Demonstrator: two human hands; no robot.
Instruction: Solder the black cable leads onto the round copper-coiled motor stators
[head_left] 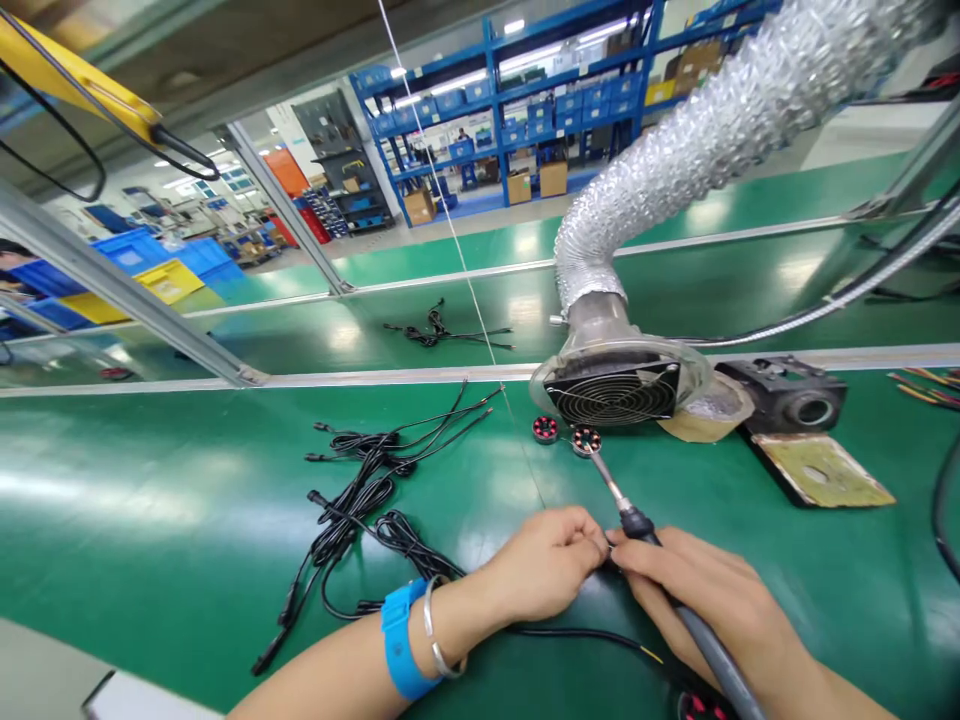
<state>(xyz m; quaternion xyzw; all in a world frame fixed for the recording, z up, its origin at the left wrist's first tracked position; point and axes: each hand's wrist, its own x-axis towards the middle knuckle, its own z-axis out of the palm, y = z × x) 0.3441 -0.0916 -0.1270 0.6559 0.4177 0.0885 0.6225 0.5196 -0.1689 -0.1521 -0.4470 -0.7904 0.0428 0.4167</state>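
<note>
Right hand (697,590) clamped on soldering iron (637,520); left hand (547,565) pinching black wire (570,632).

Black cables (360,500) crowd the left; fan hood (615,385) blocks ahead (bare green mat (112,500) beyond).

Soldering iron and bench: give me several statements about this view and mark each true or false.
1. The right hand holds the soldering iron with its tip at a small round coil part. True.
2. The left hand wears a red glove. False: it is bare, with a blue wrist strap and a metal bangle on the wrist.
3. A fan on a silver flexible duct sits just behind the coil part. True.
4. The black cables lie right of the right hand. False: they lie left of both hands, on the green bench top.
</note>
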